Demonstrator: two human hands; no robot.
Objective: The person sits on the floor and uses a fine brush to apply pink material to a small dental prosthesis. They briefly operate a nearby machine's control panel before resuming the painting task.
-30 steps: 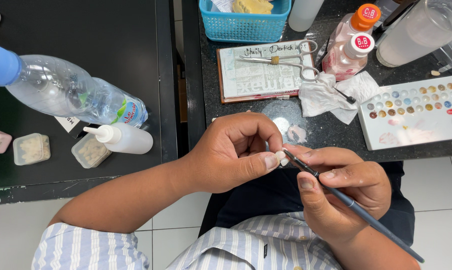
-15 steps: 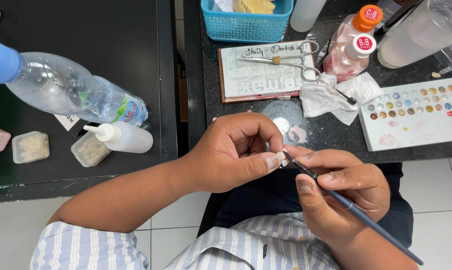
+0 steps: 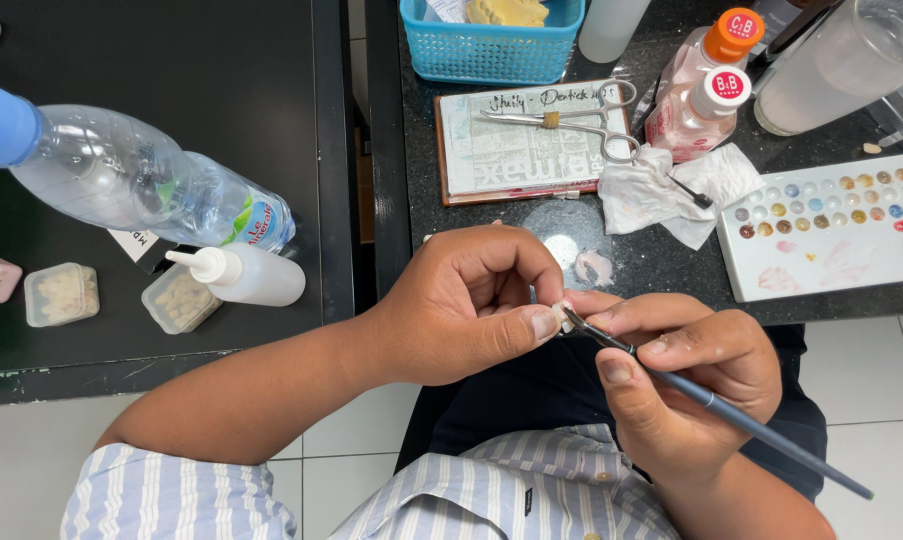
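My left hand (image 3: 467, 305) pinches a small whitish tooth-shaped piece (image 3: 562, 316) between thumb and fingers, just below the dark table's edge. My right hand (image 3: 687, 385) grips a thin blue-handled brush (image 3: 717, 405) like a pen. The brush tip touches the small piece. Both hands hover over my lap, with striped sleeves on my arms.
On the dark table (image 3: 652, 260): a white palette with coloured wells (image 3: 832, 225), crumpled tissue (image 3: 662, 190), two small bottles (image 3: 707, 85), a tablet with forceps (image 3: 572, 125), a blue basket (image 3: 492, 40). Left table holds a clear water bottle (image 3: 142, 190), a squeeze bottle (image 3: 242, 275), and small boxes (image 3: 62, 295).
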